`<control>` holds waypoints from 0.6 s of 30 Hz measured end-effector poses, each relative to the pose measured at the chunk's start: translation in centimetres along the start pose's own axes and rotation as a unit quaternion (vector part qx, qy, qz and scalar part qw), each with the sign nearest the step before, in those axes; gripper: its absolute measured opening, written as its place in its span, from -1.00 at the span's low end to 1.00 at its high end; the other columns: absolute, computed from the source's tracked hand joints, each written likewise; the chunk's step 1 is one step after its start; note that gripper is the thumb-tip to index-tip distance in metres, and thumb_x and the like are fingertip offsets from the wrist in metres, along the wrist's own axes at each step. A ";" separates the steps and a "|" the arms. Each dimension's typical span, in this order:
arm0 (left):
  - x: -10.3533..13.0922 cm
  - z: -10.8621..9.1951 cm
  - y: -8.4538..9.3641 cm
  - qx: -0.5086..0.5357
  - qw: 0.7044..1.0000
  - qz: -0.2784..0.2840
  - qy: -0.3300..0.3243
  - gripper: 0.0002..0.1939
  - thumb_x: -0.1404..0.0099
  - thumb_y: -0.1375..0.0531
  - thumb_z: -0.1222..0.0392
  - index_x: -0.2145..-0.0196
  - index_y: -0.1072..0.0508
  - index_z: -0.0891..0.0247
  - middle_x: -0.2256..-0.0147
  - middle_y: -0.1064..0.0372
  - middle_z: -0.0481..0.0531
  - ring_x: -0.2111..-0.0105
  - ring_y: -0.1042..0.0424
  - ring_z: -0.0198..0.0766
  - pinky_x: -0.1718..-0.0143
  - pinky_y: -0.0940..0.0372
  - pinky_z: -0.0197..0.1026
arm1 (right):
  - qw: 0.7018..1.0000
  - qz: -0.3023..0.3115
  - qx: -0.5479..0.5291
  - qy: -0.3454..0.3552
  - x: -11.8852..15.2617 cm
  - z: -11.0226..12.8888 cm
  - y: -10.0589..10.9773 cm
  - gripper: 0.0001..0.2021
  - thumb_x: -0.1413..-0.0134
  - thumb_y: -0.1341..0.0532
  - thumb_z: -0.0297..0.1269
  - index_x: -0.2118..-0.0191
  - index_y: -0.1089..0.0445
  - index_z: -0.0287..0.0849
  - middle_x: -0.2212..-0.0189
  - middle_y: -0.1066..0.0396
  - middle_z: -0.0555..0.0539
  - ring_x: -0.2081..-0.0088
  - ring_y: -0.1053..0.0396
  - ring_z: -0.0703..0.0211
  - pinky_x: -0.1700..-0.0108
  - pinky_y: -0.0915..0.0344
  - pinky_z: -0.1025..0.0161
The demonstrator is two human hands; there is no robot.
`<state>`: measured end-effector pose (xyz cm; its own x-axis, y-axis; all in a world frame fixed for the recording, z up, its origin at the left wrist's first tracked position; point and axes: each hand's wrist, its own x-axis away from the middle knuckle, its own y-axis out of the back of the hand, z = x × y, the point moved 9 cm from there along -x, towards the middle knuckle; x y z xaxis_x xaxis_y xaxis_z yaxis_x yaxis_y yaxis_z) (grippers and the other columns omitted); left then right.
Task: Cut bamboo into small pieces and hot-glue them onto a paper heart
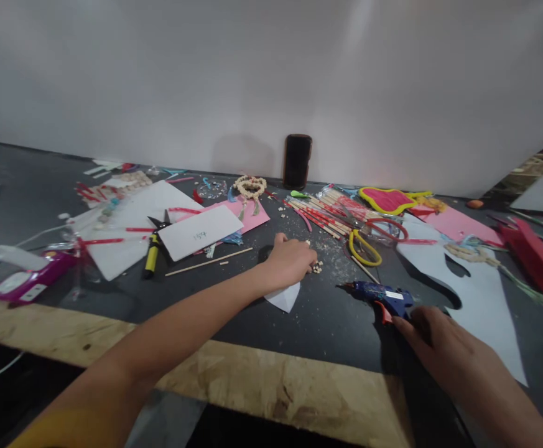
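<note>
Blue glue gun point(387, 297): right side of the bench point(308, 336), its nozzle aimed left over the dark top, just beside a big white cut-out sheet point(486, 298).
Right hand point(458, 351): on the gun's handle, thumb close up to the orange trigger point(385, 313) — fingers curled around the grip, as far as the back of the hand lets us see.
Left hand point(290, 260): stretched right across to the middle, low over a scatter of small pale pieces point(318, 267). Fingers bent downwards — whether they pinch a piece, I cannot tell from this angle.
White paper piece point(286, 298): partly beneath that left hand, pointed end towards the near edge.
Thin stick point(208, 262): lying to the left of the hand, near the white card point(201, 232) with dark handwriting.
Pliers point(151, 255): black and yellow grips, at the card's left end, the tips spread.
Phone point(297, 160): propped upright against the pale wall point(159, 81), straight behind the left hand.
Scissors point(354, 236): yellow loop, between phone and gun.
</note>
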<state>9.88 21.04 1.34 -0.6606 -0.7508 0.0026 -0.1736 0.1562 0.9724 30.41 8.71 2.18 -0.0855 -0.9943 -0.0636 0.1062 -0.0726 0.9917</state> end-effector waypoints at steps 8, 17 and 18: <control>0.1 0.2 0.0 -0.014 1.000 -0.005 0.012 -0.86 -0.26 -0.09 0.23 0.41 -0.43 0.20 0.32 -0.45 -0.04 0.23 -0.36 -0.14 0.21 0.11 -0.05 | 0.998 0.038 0.023 -0.034 -0.5 -0.1 -1.5 -0.57 -0.02 0.05 0.21 0.46 -0.22 -0.07 0.59 -0.40 -0.10 0.55 -0.40 -0.01 0.58 -0.11 0.23; 0.9 0.3 1.1 0.002 0.999 -0.042 0.015 -0.85 -0.27 -0.03 0.28 0.37 -0.39 0.21 0.33 -0.48 -0.02 0.25 -0.38 -0.16 0.19 0.10 -0.04 | 0.981 0.017 -0.171 -0.095 0.4 -1.4 -0.6 -0.57 0.04 -0.02 0.16 0.34 -0.31 -0.13 0.56 -0.43 -0.08 0.53 -0.38 0.07 0.53 -0.19 0.24; 1.0 0.0 1.4 0.008 0.999 -0.047 0.015 -0.85 -0.26 -0.02 0.30 0.36 -0.39 0.21 0.33 -0.48 -0.03 0.26 -0.38 -0.17 0.18 0.10 -0.04 | 0.973 0.011 -0.209 -0.094 0.7 -1.3 -0.6 -0.58 0.03 -0.03 0.15 0.32 -0.31 -0.14 0.55 -0.43 -0.06 0.53 -0.38 0.10 0.52 -0.21 0.25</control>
<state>8.94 20.52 2.67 -0.6191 -0.7811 -0.0811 -0.2460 0.0949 0.9646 31.61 7.92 1.38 -0.2551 -0.9668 0.0170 0.4998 -0.1168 0.8582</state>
